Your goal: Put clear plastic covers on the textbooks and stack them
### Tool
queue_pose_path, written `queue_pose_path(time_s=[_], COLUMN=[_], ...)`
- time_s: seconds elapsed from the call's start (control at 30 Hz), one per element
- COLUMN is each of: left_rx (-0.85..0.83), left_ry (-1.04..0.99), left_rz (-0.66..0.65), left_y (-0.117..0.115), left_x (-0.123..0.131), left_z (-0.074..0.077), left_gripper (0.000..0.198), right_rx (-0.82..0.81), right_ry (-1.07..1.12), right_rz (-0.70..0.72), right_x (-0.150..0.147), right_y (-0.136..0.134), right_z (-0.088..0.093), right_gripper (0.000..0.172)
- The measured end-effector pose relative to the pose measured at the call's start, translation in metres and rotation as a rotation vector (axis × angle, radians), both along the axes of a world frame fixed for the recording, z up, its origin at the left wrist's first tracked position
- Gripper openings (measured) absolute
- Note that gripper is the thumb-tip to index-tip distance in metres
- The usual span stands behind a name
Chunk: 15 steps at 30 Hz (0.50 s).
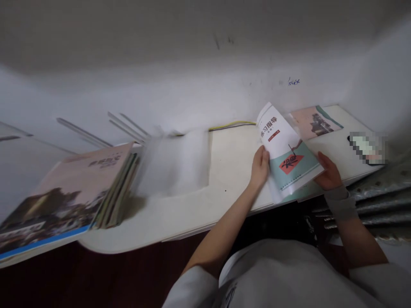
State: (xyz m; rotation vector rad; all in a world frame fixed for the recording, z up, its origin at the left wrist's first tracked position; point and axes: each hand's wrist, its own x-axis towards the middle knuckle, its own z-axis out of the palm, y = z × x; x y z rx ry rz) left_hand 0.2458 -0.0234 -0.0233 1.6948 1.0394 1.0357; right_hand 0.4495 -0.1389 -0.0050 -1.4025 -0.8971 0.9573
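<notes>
From where I stand, the slim paper booklet with a white and teal cover and a red diamond [290, 156] is up in both hands, tilted above the white table [231, 179]. The left hand [260, 167] has its grip narrowed on the booklet's left edge, thumb near the cover. The right hand [329, 173] is at its lower right edge, fingers partly hidden behind it; I can't tell how firmly that grip is set.

What looks like clear plastic film [275, 190] shows along the booklet's lower left side. I'd pinch lightly there and support the spine and the free edge evenly, since the top already bows and thin pages would probably crease under a hard squeeze. Lowering it flat would likely make the corners easier to square.

Well left of the booklet, the blurred whitish sheets [173, 167] leave bare tabletop between, useful for laying it down. Just behind its right side lies the pink booklet with a dark picture [316, 122]; I'd mind the elbows and corners there.
</notes>
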Motion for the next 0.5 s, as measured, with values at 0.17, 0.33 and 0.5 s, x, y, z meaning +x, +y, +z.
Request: queue_pose_path(time_s=[0.17, 0.33, 0.5], left_rx=[0.316, 0.399, 0.479], left_ry=[0.689, 1.042, 0.951], left_rz=[-0.209, -0.328, -0.344], left_y=[-0.005, -0.010, -0.002], left_x=[0.021, 0.028, 0.047], left_z=[-0.004, -0.003, 0.006], left_gripper=[0.069, 0.073, 0.074], right_rx=[0.026, -0.037, -0.010], right_ry=[0.027, 0.229, 0.193], right_rz=[-0.140, -0.122, -0.120], right_x=[0.026, 0.040, 0.043], right_y=[-0.025, -0.035, -0.037], right_z=[0.002, -0.001, 0.016], right_gripper=[0.054, 0.057, 0.043])
